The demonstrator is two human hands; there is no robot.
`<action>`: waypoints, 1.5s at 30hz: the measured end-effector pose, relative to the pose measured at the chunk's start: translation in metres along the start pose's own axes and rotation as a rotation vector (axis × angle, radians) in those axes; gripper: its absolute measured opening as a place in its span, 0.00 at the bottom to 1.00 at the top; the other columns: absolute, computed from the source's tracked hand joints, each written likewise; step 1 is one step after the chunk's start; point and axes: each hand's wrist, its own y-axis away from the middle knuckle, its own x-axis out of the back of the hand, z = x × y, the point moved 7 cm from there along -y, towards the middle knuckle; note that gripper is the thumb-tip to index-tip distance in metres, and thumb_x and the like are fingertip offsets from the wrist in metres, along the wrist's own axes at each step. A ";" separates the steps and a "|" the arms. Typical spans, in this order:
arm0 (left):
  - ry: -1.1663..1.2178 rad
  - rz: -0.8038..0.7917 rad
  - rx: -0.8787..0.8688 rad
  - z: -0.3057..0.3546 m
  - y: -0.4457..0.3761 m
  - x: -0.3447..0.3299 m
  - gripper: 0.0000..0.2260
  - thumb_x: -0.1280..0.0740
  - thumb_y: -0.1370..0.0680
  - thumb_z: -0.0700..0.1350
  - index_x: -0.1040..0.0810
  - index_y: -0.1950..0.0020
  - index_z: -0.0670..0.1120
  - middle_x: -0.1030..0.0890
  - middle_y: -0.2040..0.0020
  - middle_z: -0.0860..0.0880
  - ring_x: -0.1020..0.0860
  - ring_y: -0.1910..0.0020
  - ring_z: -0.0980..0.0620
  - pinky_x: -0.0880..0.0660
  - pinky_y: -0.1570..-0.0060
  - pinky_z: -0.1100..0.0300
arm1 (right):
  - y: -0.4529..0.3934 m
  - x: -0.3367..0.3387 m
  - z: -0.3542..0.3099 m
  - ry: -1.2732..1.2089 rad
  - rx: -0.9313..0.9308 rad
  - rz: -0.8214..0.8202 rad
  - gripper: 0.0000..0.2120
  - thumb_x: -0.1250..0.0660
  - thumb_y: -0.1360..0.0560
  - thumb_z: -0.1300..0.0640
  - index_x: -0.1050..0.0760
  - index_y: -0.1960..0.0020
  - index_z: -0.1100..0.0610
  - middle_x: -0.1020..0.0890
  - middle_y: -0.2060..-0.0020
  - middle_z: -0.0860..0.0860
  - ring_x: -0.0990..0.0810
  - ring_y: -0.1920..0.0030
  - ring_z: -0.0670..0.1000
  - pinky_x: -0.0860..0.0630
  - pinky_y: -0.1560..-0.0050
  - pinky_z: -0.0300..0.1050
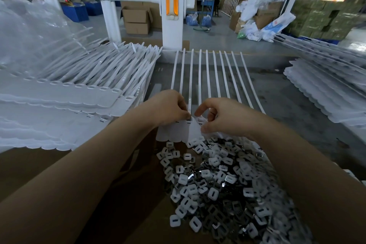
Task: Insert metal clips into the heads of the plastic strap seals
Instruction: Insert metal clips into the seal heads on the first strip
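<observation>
Working both hands right at the heads of the strap seal sheet (179, 132) lying flat on the table: the left hand (170, 107) is pinching down at one head slot, probably on a clip, and the right hand (223, 117) is gripping the sheet's edge. The risk I'm seeing is a clip going in crooked or slipping out, since it's tiny and the fingers are hiding the slot. The right forearm is also hovering over the loose pile of metal clips (227, 190), so it's liable to scatter them.

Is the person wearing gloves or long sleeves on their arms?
No. The left hand and right hand are bare, with no gloves. Both forearms are bare too, with no sleeves as far as the picture shows. I see no watch, bracelet or ring.
</observation>
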 end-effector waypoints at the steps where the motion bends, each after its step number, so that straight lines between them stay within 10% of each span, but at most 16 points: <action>1: 0.009 0.009 0.000 0.000 0.000 0.001 0.05 0.28 0.25 0.50 0.19 0.56 0.50 0.19 0.59 0.53 0.21 0.59 0.58 0.28 0.62 0.64 | 0.000 0.000 0.000 0.000 0.000 0.000 0.18 0.25 0.29 0.55 0.25 0.42 0.43 0.24 0.57 0.45 0.22 0.60 0.46 0.24 0.65 0.41; 29: 0.054 -0.038 -0.017 -0.001 -0.004 -0.004 0.04 0.28 0.25 0.49 0.19 0.58 0.52 0.19 0.60 0.55 0.23 0.59 0.59 0.31 0.63 0.64 | -0.002 0.000 0.002 0.003 -0.005 -0.003 0.17 0.25 0.29 0.54 0.26 0.44 0.42 0.24 0.59 0.43 0.24 0.62 0.43 0.30 0.68 0.36; 45: -0.222 -0.020 -0.424 0.019 0.019 0.015 0.08 0.29 0.24 0.45 0.15 0.48 0.57 0.26 0.62 0.67 0.26 0.59 0.73 0.34 0.59 0.79 | 0.000 0.000 0.002 -0.036 -0.024 -0.016 0.17 0.25 0.29 0.55 0.25 0.44 0.42 0.24 0.57 0.44 0.23 0.58 0.44 0.28 0.62 0.39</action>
